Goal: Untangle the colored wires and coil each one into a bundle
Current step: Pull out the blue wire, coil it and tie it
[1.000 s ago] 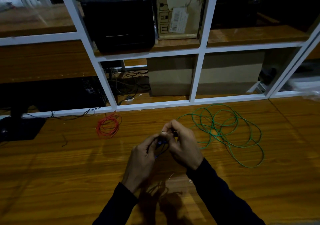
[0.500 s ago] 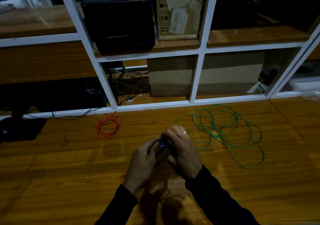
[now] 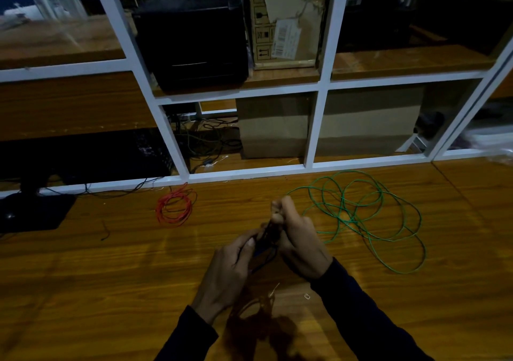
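A small dark blue wire bundle (image 3: 266,242) is held between both hands above the wooden table (image 3: 111,277). My left hand (image 3: 226,274) grips its lower part with curled fingers and thumb. My right hand (image 3: 298,238) pinches its upper end, fingers raised. A red wire coil (image 3: 174,208) lies on the table to the left. A loose green wire (image 3: 366,216) sprawls in wide loops to the right, next to my right hand.
A white-framed shelf unit (image 3: 249,173) borders the table's far edge, with a black box (image 3: 191,41), cardboard boxes (image 3: 327,127) and tangled black cables (image 3: 208,138) behind it. A black monitor stand (image 3: 33,210) sits at far left. Small white scraps (image 3: 306,295) lie near my wrists.
Both hands have stayed together on the blue bundle. My right hand's fingers have lifted a little higher over it; my left hand has shifted slightly around the bundle.
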Motion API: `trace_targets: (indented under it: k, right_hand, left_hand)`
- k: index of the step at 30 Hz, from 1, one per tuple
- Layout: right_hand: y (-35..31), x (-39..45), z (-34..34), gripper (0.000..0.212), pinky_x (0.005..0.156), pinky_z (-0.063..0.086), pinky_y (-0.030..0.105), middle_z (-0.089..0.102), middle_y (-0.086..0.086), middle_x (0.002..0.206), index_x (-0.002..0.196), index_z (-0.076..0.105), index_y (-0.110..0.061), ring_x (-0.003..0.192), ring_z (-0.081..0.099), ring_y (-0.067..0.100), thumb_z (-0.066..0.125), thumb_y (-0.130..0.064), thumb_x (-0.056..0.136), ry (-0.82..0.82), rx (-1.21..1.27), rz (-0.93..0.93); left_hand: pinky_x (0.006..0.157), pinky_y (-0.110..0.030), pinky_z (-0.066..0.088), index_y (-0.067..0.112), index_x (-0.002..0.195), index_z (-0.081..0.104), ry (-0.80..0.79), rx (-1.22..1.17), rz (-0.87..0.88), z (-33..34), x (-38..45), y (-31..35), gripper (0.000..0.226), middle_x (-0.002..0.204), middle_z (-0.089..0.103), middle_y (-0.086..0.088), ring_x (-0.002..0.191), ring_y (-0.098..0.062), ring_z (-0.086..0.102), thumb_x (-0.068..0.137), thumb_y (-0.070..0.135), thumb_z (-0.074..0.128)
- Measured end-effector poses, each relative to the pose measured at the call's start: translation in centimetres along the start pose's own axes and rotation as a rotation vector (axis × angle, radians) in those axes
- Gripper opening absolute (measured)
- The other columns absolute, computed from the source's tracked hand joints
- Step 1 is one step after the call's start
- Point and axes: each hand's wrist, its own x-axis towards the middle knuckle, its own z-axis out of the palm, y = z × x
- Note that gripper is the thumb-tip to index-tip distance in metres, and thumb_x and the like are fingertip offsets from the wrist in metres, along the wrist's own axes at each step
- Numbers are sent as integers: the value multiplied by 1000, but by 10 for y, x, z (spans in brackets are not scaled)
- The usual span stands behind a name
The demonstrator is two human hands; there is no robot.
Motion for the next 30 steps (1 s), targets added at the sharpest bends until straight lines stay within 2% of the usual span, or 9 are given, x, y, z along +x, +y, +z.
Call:
trace_targets:
  k: [4,6,11,14,17,19,22,25,30]
  right_hand:
    - [6,5,-5,14,46,45,40,52,12,74,100,36,-21,57,53,26,38,-7,102,-48,24,50]
    - [4,5,-3,10,43,43,28,52,9,74,101,38,-19,54,52,19,40,-9,103,-51,-7,21]
    - [-6,11,-1,18,54,46,11,54,-4,76,98,42,-12,63,58,2,42,6,96,38,-8,-78]
    - [-12,17,2,14,53,48,14,56,3,72,96,45,-9,60,58,10,39,4,95,104,10,-128]
    - [-17,17,10,15,47,46,22,49,-3,69,92,40,-21,55,52,10,40,-6,90,161,24,-112]
    - [-17,16,17,28,45,44,28,45,-4,69,90,37,-26,54,47,9,47,0,85,181,-6,-66]
    - [-19,13,25,40,50,39,23,43,-10,70,89,34,-31,56,44,7,49,6,80,141,-31,19]
    - [-23,8,31,40,48,38,20,47,-8,68,89,36,-29,56,46,6,50,7,80,111,2,69]
    - [-24,2,43,38,50,33,13,40,-12,66,88,36,-27,58,44,2,48,5,72,128,36,85]
  left_hand:
    - [80,-39,57,41,128,61,-23,68,71,2,-5,11,31,113,70,21,102,1,66,100,49,48]
    - [76,-41,57,41,123,64,-4,80,76,4,-4,10,31,108,72,21,97,0,68,98,51,49]
    - [82,-35,60,39,123,66,4,34,63,3,-2,3,26,118,70,17,107,-3,67,102,35,51]
    - [87,-31,58,35,123,67,22,41,64,3,0,6,28,117,71,16,109,-1,66,103,23,51]
    - [85,-35,58,33,121,68,7,63,57,4,2,8,31,113,72,16,105,-1,67,103,17,50]
    - [82,-33,59,32,118,69,17,49,56,3,3,9,32,109,73,17,101,0,68,102,13,50]
    - [67,-22,55,33,107,71,38,26,80,1,2,10,29,92,74,20,84,2,69,102,13,52]
    - [54,-12,39,41,92,69,54,45,93,-3,5,10,30,73,69,20,63,3,61,100,14,57]
    - [55,-9,39,57,78,61,105,140,130,-6,15,1,49,76,68,28,70,5,64,93,10,66]
